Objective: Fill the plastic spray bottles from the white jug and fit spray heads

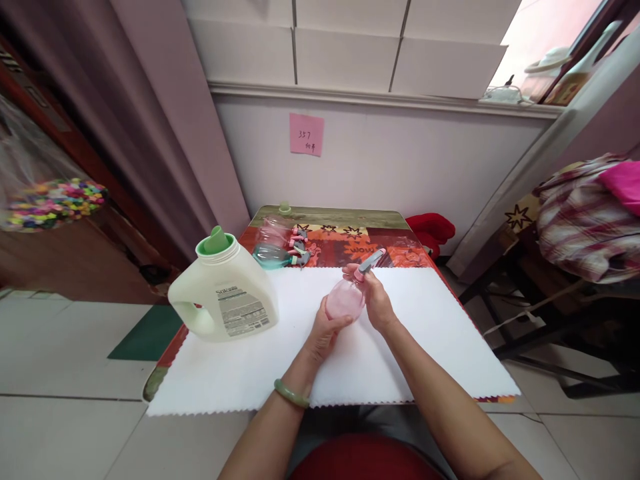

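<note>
holds a tilted pink spray bottle (345,300) in the half-curled left hand (327,327), closes the right hand (379,301) round its neck, above a white mat (445,327), near a pale jug (225,290).

Glare at window (543,30), edges stretched

Cannot read the fine print on the cream plastic jug (225,290) with a green cap (216,241) at left. Cannot see most fingers of the left hand (326,329), hidden behind the pink translucent spray bottle (345,299). Cannot count the overlapping grey-and-pink spray heads (301,257), far left. Cannot make out the small multicoloured pieces (57,201) in the clear plastic bag (27,143), cut off by the left edge.
</note>
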Available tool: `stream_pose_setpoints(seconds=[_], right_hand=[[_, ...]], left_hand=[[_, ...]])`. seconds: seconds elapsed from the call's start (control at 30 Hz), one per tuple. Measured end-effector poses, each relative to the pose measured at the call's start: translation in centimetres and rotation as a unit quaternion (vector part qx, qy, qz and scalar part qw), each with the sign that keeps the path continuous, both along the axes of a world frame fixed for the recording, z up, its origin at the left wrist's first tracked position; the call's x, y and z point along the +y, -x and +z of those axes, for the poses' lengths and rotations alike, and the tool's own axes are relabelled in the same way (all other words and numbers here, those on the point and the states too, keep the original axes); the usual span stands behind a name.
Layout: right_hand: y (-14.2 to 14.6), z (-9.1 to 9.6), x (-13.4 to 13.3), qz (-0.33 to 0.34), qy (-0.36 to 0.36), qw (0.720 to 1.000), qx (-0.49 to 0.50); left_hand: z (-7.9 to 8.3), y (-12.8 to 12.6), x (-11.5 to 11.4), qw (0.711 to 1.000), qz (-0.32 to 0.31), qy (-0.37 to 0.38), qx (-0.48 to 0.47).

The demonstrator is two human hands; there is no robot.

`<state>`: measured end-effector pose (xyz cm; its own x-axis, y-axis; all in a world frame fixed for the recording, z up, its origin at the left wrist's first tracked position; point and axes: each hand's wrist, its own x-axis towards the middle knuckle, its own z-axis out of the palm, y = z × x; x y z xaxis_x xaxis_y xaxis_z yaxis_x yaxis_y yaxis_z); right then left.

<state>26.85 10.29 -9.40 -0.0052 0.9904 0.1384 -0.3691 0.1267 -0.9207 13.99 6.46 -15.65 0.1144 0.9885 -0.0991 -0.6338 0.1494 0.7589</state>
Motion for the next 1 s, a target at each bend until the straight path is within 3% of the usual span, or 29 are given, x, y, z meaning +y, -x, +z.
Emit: stream_pose_setpoints(seconds=[0.33, 0.7, 0.87, 1.0], right_hand=[[0.2, -0.4, 0.0, -0.026, -0.001, 0.999, 0.037], [1.1, -1.0, 0.2, -0.119, 0.058, 0.99, 0.047], [1.0, -0.8, 0.1, -0.117, 0.057, 0.991, 0.038], [0.3, -0.8, -0.3, -0.098, 0.038, 0.994, 0.024]], left_hand=[[-0.5, 0.1, 0.1, 1.0, -0.016, -0.007, 0.008], [0.1, 0.1, -0.2, 1.0, -0.021, 0.002, 0.007], [-0.1, 0.3, -0.3, 0.999, -0.032, 0.004, -0.017], [-0.1, 0.6, -0.3, 0.996, -0.084, 0.005, -0.034]])
